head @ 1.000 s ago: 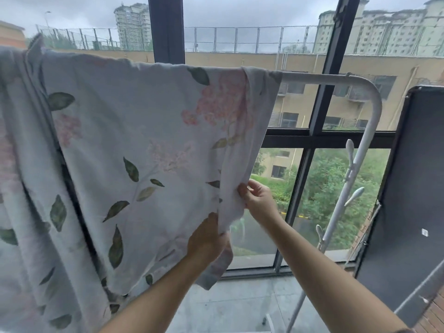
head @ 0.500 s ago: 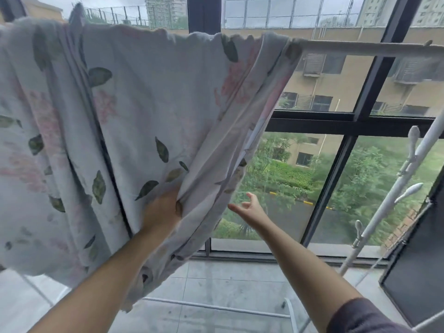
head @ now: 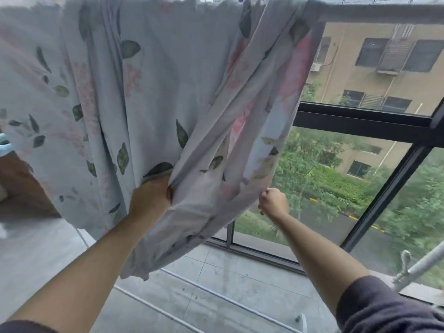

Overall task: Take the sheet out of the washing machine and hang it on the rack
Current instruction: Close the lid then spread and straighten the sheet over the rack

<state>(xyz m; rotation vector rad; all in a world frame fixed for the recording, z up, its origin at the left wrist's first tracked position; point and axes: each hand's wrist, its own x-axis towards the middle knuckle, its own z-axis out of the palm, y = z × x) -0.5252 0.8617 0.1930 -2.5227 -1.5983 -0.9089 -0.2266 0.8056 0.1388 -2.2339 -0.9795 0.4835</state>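
Note:
A pale sheet (head: pixel 156 92) printed with green leaves and pink flowers hangs over the white top bar of the rack (head: pixel 384 14), filling the upper left of the view. My left hand (head: pixel 150 198) grips a bunched fold of it near the lower edge. My right hand (head: pixel 272 201) is closed on the sheet's right hem, holding it out toward the window. The washing machine is not in view.
A black-framed window (head: pixel 360 121) stands right behind the rack, with trees and a beige building outside. The rack's white side leg with pegs (head: pixel 413 265) slants at the lower right. Its base rails (head: pixel 216 299) lie on the grey tiled floor.
My right hand, open and apart from the sheet half a second ago, has closed on its right hem. The view has dropped and shifted left, and my left hand keeps its grip on the fold.

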